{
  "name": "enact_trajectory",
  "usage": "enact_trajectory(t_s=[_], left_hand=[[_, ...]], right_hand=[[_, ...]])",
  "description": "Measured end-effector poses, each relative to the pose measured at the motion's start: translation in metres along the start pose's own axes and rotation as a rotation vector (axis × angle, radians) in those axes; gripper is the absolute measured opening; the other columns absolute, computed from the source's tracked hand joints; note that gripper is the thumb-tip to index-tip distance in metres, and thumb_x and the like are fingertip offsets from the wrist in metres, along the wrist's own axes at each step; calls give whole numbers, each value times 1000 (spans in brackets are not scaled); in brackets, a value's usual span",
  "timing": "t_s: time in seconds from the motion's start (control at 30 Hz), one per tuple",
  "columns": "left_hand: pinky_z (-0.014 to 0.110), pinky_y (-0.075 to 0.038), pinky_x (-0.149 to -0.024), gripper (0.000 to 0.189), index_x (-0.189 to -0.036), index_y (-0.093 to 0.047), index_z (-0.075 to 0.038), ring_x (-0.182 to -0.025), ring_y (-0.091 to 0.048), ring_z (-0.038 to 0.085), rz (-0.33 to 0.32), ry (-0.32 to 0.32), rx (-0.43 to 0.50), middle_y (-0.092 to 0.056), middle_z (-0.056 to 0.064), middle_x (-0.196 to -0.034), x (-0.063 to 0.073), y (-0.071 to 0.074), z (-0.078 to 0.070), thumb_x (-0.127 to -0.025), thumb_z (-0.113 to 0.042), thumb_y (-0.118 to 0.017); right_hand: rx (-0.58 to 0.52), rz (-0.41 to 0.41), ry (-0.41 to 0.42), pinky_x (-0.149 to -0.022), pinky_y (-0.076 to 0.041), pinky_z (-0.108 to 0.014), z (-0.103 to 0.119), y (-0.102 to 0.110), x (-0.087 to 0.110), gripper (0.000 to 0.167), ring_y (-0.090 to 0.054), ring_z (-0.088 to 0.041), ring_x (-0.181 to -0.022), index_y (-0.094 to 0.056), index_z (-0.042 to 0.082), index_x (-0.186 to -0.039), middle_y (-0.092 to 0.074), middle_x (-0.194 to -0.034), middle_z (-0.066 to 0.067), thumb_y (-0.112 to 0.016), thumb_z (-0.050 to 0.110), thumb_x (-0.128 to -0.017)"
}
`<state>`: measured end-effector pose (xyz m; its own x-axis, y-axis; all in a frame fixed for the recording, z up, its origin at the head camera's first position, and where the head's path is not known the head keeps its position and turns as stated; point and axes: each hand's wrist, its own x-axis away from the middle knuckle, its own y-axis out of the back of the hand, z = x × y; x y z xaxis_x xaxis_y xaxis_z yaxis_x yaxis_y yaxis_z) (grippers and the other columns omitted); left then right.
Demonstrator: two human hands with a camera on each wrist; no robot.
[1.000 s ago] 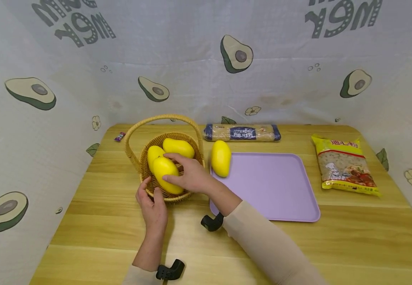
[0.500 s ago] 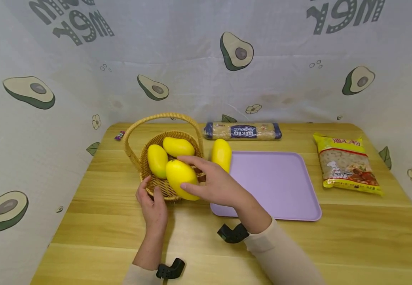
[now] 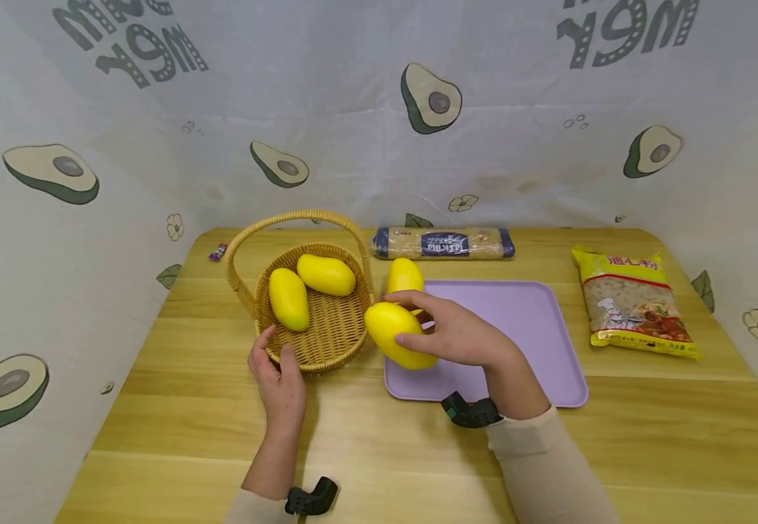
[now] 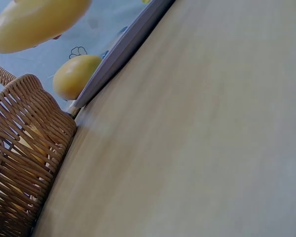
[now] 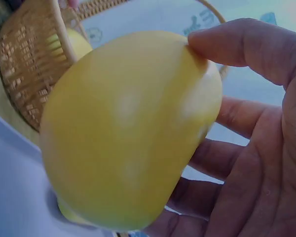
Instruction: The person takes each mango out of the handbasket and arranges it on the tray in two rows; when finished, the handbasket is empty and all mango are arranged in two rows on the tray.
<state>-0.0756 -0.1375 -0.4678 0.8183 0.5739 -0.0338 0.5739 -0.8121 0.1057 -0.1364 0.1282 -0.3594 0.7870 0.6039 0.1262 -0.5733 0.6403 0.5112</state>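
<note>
In the head view my right hand (image 3: 460, 331) holds a yellow mango (image 3: 395, 336) between thumb and fingers, over the left part of a lilac tray (image 3: 516, 335). The right wrist view shows the held mango (image 5: 130, 131) up close. My left hand (image 3: 280, 382) holds the near left side of a wicker basket (image 3: 326, 349), its thumb at the rim. Two mangoes lie inside the basket, one at the left (image 3: 289, 300) and one at the back (image 3: 326, 275). Another mango (image 3: 405, 275) sits at the tray's far left corner, partly hidden by my right hand.
Behind the tray lies a long noodle packet (image 3: 444, 243). A yellow food bag (image 3: 637, 302) rests at the right, and a small purple-wrapped candy (image 3: 218, 252) lies left of the basket. The basket's tall handle (image 3: 300, 215) arches above it.
My right hand has lifted a mango out of the basket and carried it right, over the tray's left side. My left hand has stayed at the basket.
</note>
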Motion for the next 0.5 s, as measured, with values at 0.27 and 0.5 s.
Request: enact_trajectory(t_s=[0.27, 0.5], left_hand=[[51, -17, -124, 40, -143, -46, -10, -150, -24, 29, 12, 8, -13, -31, 14, -151, 2, 2, -2, -103, -14, -47], [52, -15, -124, 41, -143, -45, -9, -151, -23, 30, 19, 7, -16, -30, 15, -151, 2, 2, 0, -103, -14, -47]], right_hand=[[19, -81, -111, -96, -52, -48, -19, 25, 10, 57, -57, -36, -122, -46, 20, -151, -53, -145, -14, -67, 31, -99], [19, -220, -220, -91, -50, -45, -36, 46, 18, 64, -57, -39, -122, -40, 25, -156, -47, -148, -19, -65, 39, -99]])
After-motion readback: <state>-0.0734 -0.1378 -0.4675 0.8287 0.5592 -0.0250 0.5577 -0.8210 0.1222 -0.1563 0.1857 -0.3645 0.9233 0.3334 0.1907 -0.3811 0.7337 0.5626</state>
